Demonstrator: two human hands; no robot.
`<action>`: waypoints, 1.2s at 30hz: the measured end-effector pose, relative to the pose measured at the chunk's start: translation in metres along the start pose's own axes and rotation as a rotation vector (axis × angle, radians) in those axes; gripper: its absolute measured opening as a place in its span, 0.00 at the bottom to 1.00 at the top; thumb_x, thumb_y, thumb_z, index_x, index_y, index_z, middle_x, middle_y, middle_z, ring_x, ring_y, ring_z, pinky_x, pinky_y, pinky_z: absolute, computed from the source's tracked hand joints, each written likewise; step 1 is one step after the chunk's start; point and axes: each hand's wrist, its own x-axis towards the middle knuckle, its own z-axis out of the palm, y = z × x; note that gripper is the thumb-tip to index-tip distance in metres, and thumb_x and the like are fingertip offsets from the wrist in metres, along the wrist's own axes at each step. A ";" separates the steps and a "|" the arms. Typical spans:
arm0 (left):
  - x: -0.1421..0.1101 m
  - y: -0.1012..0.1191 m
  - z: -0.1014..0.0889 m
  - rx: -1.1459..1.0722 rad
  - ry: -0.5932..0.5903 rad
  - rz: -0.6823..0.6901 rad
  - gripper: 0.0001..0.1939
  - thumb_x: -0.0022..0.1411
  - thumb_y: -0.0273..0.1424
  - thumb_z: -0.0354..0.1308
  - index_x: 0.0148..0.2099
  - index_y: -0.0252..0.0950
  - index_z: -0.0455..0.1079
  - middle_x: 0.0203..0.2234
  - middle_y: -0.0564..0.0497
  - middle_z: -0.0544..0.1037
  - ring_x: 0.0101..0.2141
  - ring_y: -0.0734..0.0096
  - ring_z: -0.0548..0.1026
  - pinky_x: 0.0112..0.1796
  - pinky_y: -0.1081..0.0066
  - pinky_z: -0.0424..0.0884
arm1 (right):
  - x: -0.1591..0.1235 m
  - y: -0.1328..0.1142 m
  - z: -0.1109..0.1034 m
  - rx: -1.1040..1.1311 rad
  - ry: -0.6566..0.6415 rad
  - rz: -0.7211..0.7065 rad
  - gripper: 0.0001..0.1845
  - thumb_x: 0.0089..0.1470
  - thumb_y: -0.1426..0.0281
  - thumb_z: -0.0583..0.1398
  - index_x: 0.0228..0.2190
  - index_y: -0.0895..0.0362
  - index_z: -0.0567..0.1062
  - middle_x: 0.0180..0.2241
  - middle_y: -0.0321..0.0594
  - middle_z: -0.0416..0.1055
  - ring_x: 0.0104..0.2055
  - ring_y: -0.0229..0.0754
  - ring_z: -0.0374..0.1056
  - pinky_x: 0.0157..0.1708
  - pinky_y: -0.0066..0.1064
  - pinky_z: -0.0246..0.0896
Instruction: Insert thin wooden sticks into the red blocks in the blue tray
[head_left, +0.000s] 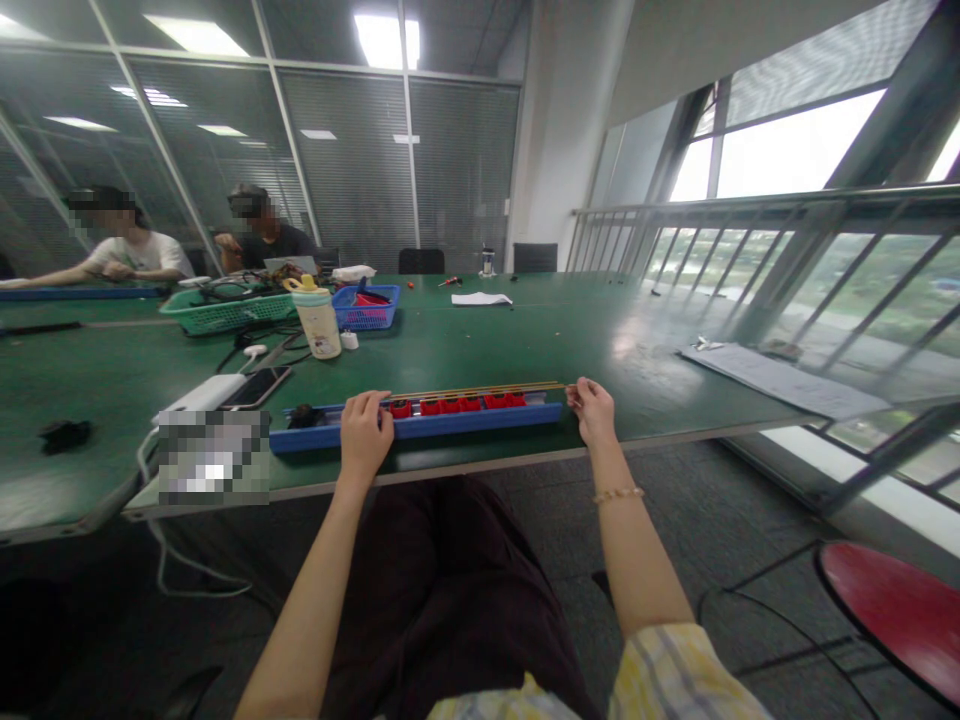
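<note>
A long, narrow blue trough (pixel 480 425) lies along the near edge of the table. Inside it sit several red blocks (pixel 450 405) in a row, and a dark lump (pixel 303 416) is at its left end. My left hand (pixel 364 430) is closed over the trough left of its middle, its fingertips hidden beyond the near wall. Thin yellow strips (pixel 480 390) run lengthwise along the trough's far side. At the right end, my right hand (pixel 592 405) pinches the tip of a yellow strip, just beyond the trough's end.
Left of the trough are a phone (pixel 259 388), a white power strip (pixel 199 398) and cables. Farther back stand a bottle (pixel 319 325), a green basket (pixel 225 317) and a blue basket (pixel 371 318). A clipboard (pixel 780 378) lies right. Two people sit at far left.
</note>
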 end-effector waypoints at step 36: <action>0.000 0.001 -0.001 -0.010 -0.023 -0.019 0.16 0.64 0.27 0.47 0.49 0.36 0.71 0.43 0.43 0.75 0.47 0.55 0.70 0.51 0.57 0.67 | 0.013 0.004 -0.013 0.154 0.331 -0.116 0.14 0.51 0.60 0.62 0.33 0.53 0.64 0.20 0.29 0.70 0.23 0.33 0.69 0.24 0.22 0.64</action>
